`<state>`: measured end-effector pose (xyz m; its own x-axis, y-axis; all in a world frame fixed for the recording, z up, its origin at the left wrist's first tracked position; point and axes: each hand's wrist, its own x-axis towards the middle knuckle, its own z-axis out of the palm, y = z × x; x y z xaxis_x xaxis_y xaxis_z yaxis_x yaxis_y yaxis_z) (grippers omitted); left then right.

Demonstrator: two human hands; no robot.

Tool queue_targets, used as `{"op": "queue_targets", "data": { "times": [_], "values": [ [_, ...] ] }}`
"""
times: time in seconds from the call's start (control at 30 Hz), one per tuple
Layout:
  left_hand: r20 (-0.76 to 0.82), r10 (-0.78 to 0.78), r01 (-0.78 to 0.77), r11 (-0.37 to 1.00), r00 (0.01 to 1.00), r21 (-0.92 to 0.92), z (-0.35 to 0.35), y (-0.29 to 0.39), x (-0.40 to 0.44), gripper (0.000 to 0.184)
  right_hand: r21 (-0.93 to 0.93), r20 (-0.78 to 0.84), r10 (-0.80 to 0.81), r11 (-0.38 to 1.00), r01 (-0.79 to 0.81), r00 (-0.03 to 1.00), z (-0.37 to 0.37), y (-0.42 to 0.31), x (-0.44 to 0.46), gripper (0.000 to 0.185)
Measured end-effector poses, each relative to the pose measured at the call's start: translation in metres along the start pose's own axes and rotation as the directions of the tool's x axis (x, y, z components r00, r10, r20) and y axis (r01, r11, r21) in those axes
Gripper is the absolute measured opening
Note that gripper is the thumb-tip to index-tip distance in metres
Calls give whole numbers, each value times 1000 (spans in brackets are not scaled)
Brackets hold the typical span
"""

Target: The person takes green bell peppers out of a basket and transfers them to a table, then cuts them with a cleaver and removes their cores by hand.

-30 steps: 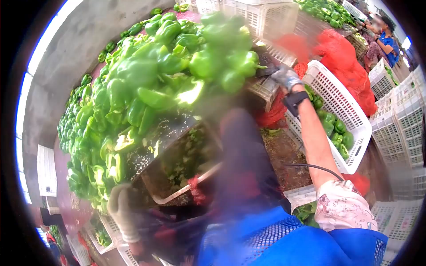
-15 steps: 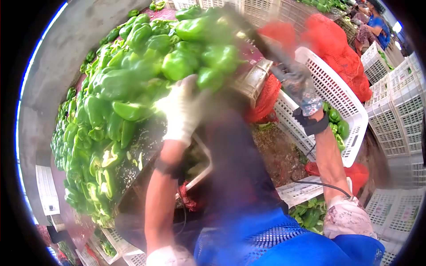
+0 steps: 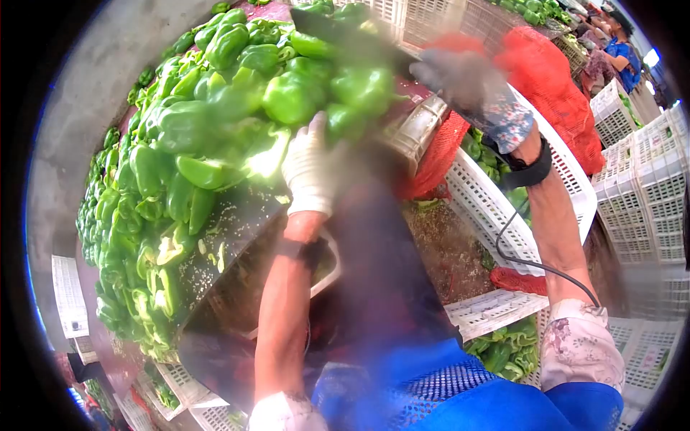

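My left hand [image 3: 309, 169], in a white glove, reaches to the near edge of a large heap of green peppers [image 3: 180, 126]. Its visible fingers stretch up against the peppers; a blur hides its right side. To the right, my right hand [image 3: 463, 82], in a patterned glove with dark fingers, is closed round the handle end of a broad dark blade [image 3: 345, 39]. That blade lies across the view above the nearest peppers, its outline smeared. Cut pepper pieces [image 3: 171, 248] lie at the front of the heap.
Right of my legs stand a white crate [image 3: 489, 205] of peppers and red net sacks [image 3: 550, 86]. Another crate [image 3: 496, 312] holds peppers below. Stacked white crates [image 3: 640, 194] rise at the right. A person in blue [image 3: 624, 61] sits at the far upper right.
My left hand has come up from the lower left to the peppers. My right hand has risen, and the blade now reaches further left over the heap.
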<state>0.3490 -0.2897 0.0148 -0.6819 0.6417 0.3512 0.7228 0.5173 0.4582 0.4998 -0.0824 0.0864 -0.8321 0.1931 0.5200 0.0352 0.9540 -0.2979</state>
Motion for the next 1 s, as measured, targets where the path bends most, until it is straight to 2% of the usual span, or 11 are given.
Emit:
{"op": "queue_targets", "data": {
  "times": [0.03,0.1,0.17,0.23,0.37,0.47,0.67,0.7,0.8,0.83,1.0],
  "values": [
    [-7,-9,9,1000,1000,-3,1,0,2,60,201,17,100,974,-101,995,13,3,0,22],
    [-6,-22,22,1000,1000,-7,1,1,0,60,299,105,109,945,-136,988,18,8,2,28],
    [-24,-37,36,999,999,-16,2,4,6,61,119,227,-89,991,63,970,16,33,31,29],
    [-26,-31,31,1000,999,1,2,1,2,63,201,517,341,843,-499,785,17,33,39,30],
    [-60,10,-12,999,998,-33,3,-5,2,62,-154,618,42,986,69,785,-14,12,56,27],
    [-1,-36,36,999,999,-29,4,-5,3,62,-59,523,192,980,-190,830,-7,15,53,27],
    [-33,35,-32,997,999,73,3,-1,3,65,-204,251,-205,944,259,946,18,17,21,28],
    [-16,42,-41,995,999,91,0,3,4,66,-263,263,-95,950,166,960,21,14,18,26],
    [104,54,-70,984,993,161,-15,27,8,67,-384,177,-144,901,203,974,33,10,6,12],
    [180,53,-87,978,982,191,-22,39,16,67,-231,104,-141,959,162,984,46,29,2,12],
    [361,27,-170,913,932,371,-10,54,50,64,-221,122,-60,971,86,991,20,4,5,20]
  ]
}}
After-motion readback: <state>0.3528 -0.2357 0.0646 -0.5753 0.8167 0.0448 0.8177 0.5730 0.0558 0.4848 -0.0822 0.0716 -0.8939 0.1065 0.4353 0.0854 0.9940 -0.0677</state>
